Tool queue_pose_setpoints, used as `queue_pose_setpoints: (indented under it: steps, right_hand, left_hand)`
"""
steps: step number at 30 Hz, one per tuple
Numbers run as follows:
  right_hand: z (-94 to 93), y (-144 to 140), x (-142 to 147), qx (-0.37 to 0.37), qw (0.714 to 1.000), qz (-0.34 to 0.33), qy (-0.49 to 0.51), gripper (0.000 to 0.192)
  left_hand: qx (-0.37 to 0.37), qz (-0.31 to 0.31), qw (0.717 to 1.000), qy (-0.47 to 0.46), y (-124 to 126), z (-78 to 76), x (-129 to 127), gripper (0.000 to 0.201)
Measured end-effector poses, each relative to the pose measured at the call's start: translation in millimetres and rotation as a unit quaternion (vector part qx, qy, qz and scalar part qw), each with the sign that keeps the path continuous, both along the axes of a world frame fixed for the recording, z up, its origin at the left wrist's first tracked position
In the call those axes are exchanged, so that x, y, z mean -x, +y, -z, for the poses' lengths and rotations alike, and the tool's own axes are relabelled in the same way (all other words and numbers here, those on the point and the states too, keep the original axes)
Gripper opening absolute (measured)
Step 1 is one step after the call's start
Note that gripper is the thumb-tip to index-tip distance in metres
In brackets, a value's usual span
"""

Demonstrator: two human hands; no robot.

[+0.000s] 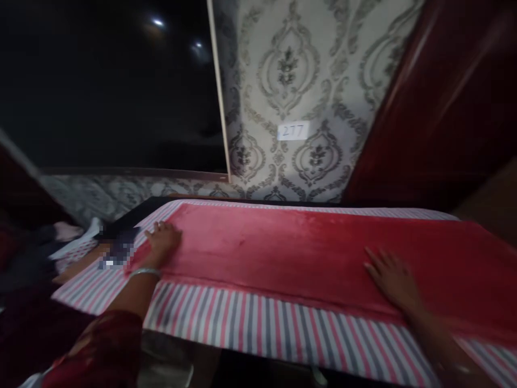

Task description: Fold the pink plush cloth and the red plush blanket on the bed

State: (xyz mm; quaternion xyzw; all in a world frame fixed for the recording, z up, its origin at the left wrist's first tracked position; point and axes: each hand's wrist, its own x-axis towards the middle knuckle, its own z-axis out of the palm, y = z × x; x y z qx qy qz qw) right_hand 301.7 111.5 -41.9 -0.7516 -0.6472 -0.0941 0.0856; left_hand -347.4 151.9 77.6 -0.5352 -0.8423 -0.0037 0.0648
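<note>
A long red cloth (274, 248) lies spread out on a striped cover (242, 318) of pink, white and grey. My left hand (163, 240), with a bangle at the wrist, rests near the cloth's left end, fingers stretched out. Toward the right part of the same cloth, my right hand (393, 277) lies flat with its fingers spread. Neither hand grips anything that I can see. A few faint creases run along the cloth's front edge.
Behind the surface is a patterned wall (288, 70) bearing a paper label (293, 130) marked 277. A large dark screen (109, 86) hangs at upper left. Dark red panelling (440, 108) stands at right. Clothes or fabrics (76, 248) are heaped at far left, partly pixelated nearby.
</note>
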Motion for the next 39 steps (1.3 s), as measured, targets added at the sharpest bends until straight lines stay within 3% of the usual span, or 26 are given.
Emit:
queue_pose_setpoints:
  steps: [3,5,8,10,14,17,21,24,27,33,36,39]
  right_hand:
    - [-37.9,3.8,18.2,0.088,0.994,0.049,0.044,0.057]
    - [-61.9,11.8,36.5,0.089,0.991,0.070,0.070,0.058]
    - [-89.0,27.7,79.7,0.037,0.997,-0.013,0.066,0.055]
    - [-98.1,37.9,113.6,0.029,0.992,-0.098,0.068,0.056]
    - [-95.6,56.5,160.6,0.018,0.970,-0.229,0.077,0.055]
    - [-84.2,75.5,158.6,0.015,0.963,-0.258,0.075,0.054]
    - [-70.7,111.8,102.5,0.064,0.967,-0.234,0.079,0.059]
    - [-66.0,132.6,28.8,0.107,0.982,-0.131,0.085,0.058]
    - [-65.5,135.4,-57.8,0.116,0.989,-0.029,0.086,0.058]
    - [-63.5,93.0,-213.6,0.114,0.976,0.168,0.085,0.059]
    - [-58.3,59.9,-260.4,0.107,0.959,0.250,0.085,0.061]
    - [-56.8,34.2,-281.8,0.096,0.948,0.293,0.084,0.061]
  left_hand:
    - [0.010,0.096,0.995,-0.018,39.8,-2.8,-69.5,0.064]
    - [0.025,0.177,0.983,-0.030,65.7,-2.0,-128.5,0.064]
    - [0.034,0.278,0.959,-0.039,93.9,2.9,-213.1,0.063]
    - [0.027,0.324,0.945,-0.039,102.9,9.1,-256.1,0.063]
    - [0.004,0.371,0.928,-0.028,104.9,28.7,-296.7,0.061]
    - [-0.002,0.372,0.928,-0.018,107.1,42.4,-298.9,0.061]
    - [0.005,0.366,0.931,-0.010,115.2,49.9,-295.2,0.060]
    - [0.005,0.365,0.931,-0.005,119.4,51.0,-295.0,0.060]
    - [0.021,0.361,0.932,0.005,121.6,51.7,-295.7,0.061]
    - [0.032,0.362,0.931,0.018,131.2,58.7,-291.1,0.066]
    - [0.028,0.365,0.930,0.015,140.3,68.4,-282.7,0.068]
    - [0.013,0.382,0.924,-0.006,147.9,78.4,-275.2,0.066]
